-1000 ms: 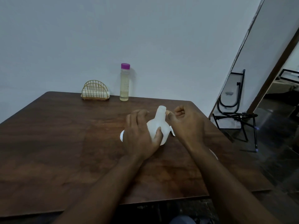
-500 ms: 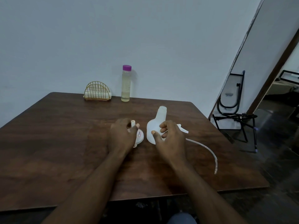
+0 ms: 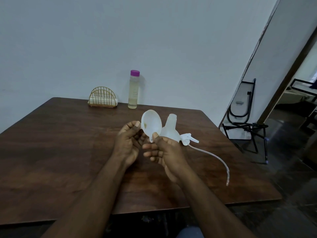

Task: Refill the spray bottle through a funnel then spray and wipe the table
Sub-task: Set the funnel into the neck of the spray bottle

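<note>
A white funnel (image 3: 151, 124) is held up above the brown table (image 3: 60, 152), its wide mouth facing me. My left hand (image 3: 128, 143) pinches its rim on the left, and my right hand (image 3: 164, 152) pinches its spout from below. Just behind it stands the white spray bottle (image 3: 170, 129), uncapped, with its neck open. The spray head (image 3: 187, 139) lies on the table to the bottle's right, its long dip tube (image 3: 216, 158) curving toward the table's right edge. A tall clear bottle of yellowish liquid with a purple cap (image 3: 133, 90) stands at the back by the wall.
A gold wire napkin holder (image 3: 103, 97) with white napkins sits at the back, left of the tall bottle. A black folded metal stand (image 3: 243, 117) leans on the wall to the right of the table, by a doorway.
My left hand lifted the funnel off the table and turned its mouth toward me. My right hand left the spray bottle and took the funnel's spout.
</note>
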The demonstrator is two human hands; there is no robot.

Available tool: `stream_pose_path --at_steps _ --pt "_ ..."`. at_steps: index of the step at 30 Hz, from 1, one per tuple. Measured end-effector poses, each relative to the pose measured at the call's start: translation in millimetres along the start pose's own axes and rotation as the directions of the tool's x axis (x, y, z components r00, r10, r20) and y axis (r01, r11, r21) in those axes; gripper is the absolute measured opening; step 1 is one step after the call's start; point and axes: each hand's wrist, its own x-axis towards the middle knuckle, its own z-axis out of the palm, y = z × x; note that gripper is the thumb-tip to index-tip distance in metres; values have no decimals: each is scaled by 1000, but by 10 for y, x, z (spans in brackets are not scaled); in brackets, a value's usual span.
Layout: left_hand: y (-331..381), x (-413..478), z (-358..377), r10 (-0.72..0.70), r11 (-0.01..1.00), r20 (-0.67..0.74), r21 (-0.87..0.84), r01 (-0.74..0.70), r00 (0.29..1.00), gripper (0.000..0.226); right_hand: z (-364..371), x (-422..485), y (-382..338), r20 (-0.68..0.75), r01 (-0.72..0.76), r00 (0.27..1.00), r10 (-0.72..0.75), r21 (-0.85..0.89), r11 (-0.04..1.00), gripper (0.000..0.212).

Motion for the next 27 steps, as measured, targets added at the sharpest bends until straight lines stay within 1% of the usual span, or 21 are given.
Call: stream_pose_path --at_steps 3,5,8,9,11,13,14,15,17,20,22,24,27 --pt "-19 4 5 -6 999 38 33 5 999 10 -39 -24 -85 -2 -28 1000 29 159 987 26" --pt "-42 13 9 -3 1000 63 27 1 998 18 -74 -52 -158 -28 -48 998 55 218 975 25" --pt "-95 12 26 29 998 140 42 -35 990 27 -143 -81 -289 -108 -44 992 66 201 979 19" --pt "-115 17 34 58 994 141 87 -71 988 30 -178 -81 -344 -144 -15 989 41 177 984 15" --pt "-147 33 44 159 953 70 252 -171 985 30 -260 -74 -488 -202 68 978 -42 120 990 18" --pt "-178 74 32 287 857 2 447 -257 958 25 -343 -68 -661 -235 140 965 -118 79 987 18" --pt "-197 99 21 325 802 12 527 -282 946 26 -387 -65 -744 -249 166 958 -142 79 983 15" --pt "-219 127 16 332 746 48 597 -293 942 31 -430 -57 -826 -263 189 952 -158 95 977 11" --pt "-272 184 29 270 629 149 720 -291 951 47 -520 -29 -976 -286 228 941 -180 142 963 3" --pt "-340 279 88 118 439 269 850 -293 956 87 -641 44 -1151 -318 274 924 -212 167 947 4" --pt "-376 327 99 39 317 315 896 -311 948 104 -716 96 -1229 -337 293 914 -227 160 943 4" --pt "-418 347 54 12 257 328 912 -319 945 111 -776 149 -1263 -341 287 912 -226 140 948 3" --pt "-471 366 -16 21 214 370 906 -365 929 111 -835 234 -1251 -341 257 917 -209 103 961 4"
